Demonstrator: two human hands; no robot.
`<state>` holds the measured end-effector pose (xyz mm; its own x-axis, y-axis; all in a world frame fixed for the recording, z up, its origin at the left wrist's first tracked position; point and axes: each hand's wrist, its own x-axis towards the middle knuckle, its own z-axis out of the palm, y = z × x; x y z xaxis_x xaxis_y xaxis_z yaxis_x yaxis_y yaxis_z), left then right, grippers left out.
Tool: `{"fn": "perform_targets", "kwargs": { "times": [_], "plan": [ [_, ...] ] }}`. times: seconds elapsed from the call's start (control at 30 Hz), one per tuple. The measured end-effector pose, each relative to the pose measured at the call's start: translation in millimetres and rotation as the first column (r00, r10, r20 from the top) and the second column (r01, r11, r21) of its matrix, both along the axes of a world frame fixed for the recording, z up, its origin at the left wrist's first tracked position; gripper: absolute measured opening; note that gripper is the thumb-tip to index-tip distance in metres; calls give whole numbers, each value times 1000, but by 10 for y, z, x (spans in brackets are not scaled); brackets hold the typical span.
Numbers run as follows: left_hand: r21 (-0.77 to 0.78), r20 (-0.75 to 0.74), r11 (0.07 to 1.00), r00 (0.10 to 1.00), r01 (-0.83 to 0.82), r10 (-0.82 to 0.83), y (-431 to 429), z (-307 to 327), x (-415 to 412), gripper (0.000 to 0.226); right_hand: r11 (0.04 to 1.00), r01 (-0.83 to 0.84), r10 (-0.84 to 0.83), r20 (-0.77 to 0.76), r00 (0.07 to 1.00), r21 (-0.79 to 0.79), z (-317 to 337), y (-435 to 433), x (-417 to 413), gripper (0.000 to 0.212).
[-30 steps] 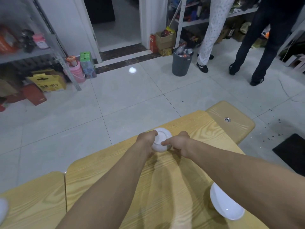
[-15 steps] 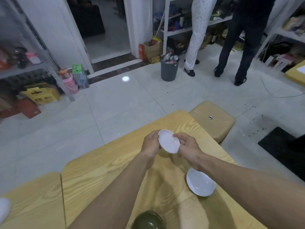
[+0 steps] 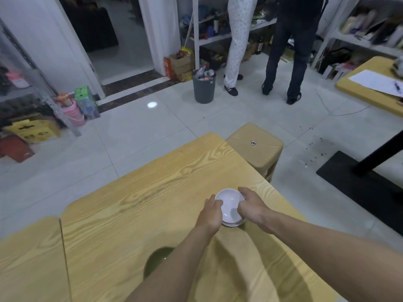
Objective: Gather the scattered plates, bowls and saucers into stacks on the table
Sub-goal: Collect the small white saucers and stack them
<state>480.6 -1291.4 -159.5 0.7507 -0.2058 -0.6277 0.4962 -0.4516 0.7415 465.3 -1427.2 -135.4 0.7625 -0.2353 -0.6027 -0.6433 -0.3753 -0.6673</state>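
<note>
At far left, a yellow carton (image 3: 32,131) is sitting on the tiled floor beneath a metal shelf rack. The wooden table (image 3: 152,203) is filling the lower centre of the view. A dark green bowl (image 3: 156,257) is sitting on it near the front edge, partly hidden by the left forearm. The left hand (image 3: 210,213) is curling its fingers round the left rim of a white bowl (image 3: 229,204), gripping it. This bowl is sitting upright near the table's right edge, directly over a white plate (image 3: 234,224), of which only a thin crescent of rim is showing. Whether the two are touching cannot be told. The right hand (image 3: 250,204) is gripping the bowl's right rim. Just beyond the table's far right corner, a wooden stool (image 3: 255,147) is standing on the floor. Behind it, two people are standing at the shelves, and at far right a second table (image 3: 370,94) is carrying a sheet of paper.
</note>
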Motion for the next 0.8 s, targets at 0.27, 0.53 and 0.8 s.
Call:
{"fn": "perform_targets", "kwargs": {
  "times": [0.27, 0.53, 0.8],
  "plan": [
    [232, 174, 954, 956, 192, -235, -20, -16, -94, 68, 971, -211, 212, -5, 977, -111, -20, -20, -105, 82],
    [677, 383, 730, 806, 88, -452, 522, 658, -132, 79, 514, -515, 721, 20, 693, -685, 465, 312, -8, 76],
    [822, 384, 556, 844, -127, -375, 1746, 1425, -732, 82, 302, -526, 895, 47, 443, -795, 1226, 1513, -137, 82]
  ]
}}
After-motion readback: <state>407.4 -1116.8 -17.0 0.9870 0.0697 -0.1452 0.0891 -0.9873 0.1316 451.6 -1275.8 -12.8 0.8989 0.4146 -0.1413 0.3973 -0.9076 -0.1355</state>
